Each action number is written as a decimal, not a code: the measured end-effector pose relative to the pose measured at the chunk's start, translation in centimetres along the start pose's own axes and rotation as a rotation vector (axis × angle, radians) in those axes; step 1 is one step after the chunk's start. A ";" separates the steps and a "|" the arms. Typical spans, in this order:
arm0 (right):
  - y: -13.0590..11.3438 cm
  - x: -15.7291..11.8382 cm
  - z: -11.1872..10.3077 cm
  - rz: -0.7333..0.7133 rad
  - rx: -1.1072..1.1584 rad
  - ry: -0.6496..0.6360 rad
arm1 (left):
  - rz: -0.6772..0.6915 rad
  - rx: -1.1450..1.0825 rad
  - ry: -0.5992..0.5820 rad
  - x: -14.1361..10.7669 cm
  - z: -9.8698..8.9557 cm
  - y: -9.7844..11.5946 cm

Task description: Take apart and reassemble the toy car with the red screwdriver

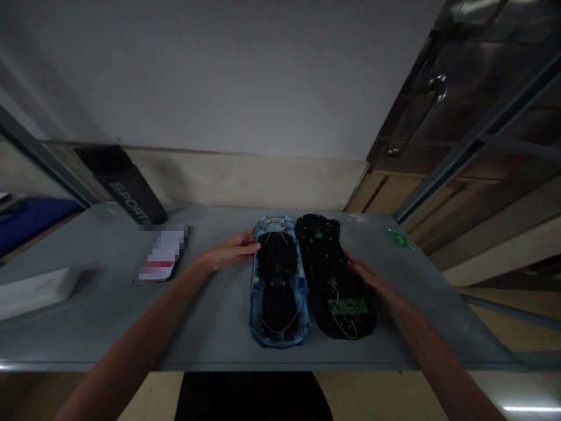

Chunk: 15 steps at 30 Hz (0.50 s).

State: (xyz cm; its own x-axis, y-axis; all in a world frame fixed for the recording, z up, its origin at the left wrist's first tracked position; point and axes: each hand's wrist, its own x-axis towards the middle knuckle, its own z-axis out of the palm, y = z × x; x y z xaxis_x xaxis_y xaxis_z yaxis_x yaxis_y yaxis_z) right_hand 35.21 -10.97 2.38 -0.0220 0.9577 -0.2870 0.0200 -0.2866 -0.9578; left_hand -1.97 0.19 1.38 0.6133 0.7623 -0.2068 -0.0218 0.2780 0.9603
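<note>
Side by side on the grey table lie a light-blue toy car body shell [256,292] and a black toy car chassis [322,251]. The chassis carries a green circuit board [348,306] and a loose yellow wire [336,304] near its front end. My left hand [232,250] grips the shell's left edge, thumb near the rim and the other fingers partly hidden. At the chassis's right edge, my right hand [363,272] is closed on it, with its fingertips partly out of sight. The long sides of the two parts are touching or nearly so.
A dark bottle marked SPORT [131,193] stands at the back left. Near it lies a blurred phone-like object [162,254], with a white object [39,290] at the left edge. Small green plastic [400,238] lies at right. Metal frame posts [442,166] flank the table [210,333].
</note>
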 end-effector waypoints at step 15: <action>-2.5 1.2 2.6 0.198 0.169 -0.010 | 0.027 -0.034 0.073 0.0 0.9 0.6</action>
State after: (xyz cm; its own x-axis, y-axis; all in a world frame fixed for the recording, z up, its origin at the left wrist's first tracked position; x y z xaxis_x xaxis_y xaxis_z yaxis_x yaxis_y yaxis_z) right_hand 32.55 -9.16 4.39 -0.0441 0.8822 -0.4688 -0.1428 -0.4700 -0.8710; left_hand -1.20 -0.16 2.15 0.5533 0.8097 -0.1953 -0.0650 0.2757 0.9590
